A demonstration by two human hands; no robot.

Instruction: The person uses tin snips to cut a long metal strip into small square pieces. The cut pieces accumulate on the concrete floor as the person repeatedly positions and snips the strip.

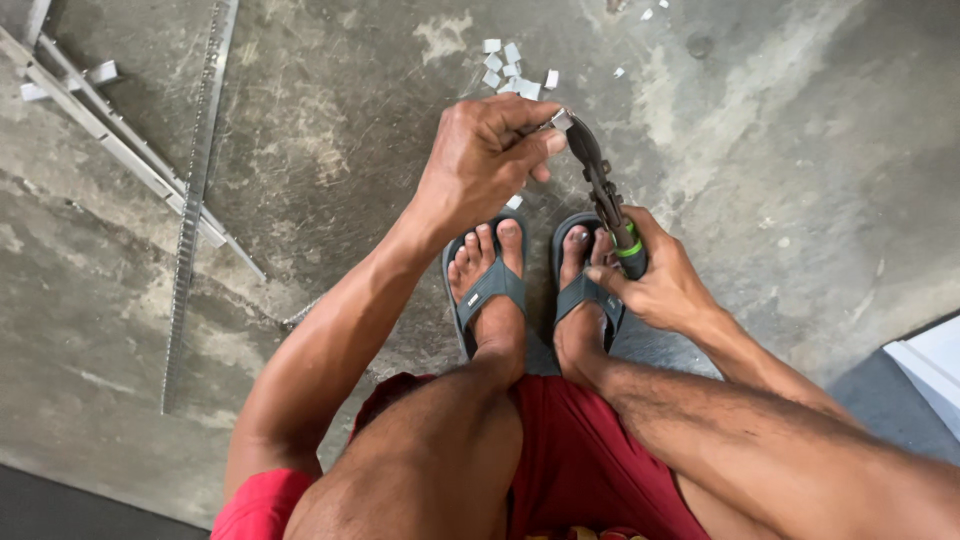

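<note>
Your left hand [480, 160] is curled shut, pinching a small metal bit [562, 121] in its fingertips. Your right hand [660, 285] is wrapped tight round the snips [603, 190], whose blades meet the bit just beside your left fingers. A pile of cut bits [510, 70] lies past your left hand, so some cutting looks done. Long metal strips [190, 200] lie far off to its left, uncut. No packages or labels show.

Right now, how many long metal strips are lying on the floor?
2 that I can tell apart. A toothed metal strip runs down the left floor, and a flat channel bar crosses it diagonally from the top-left corner. More may lie beyond the edge.
</note>
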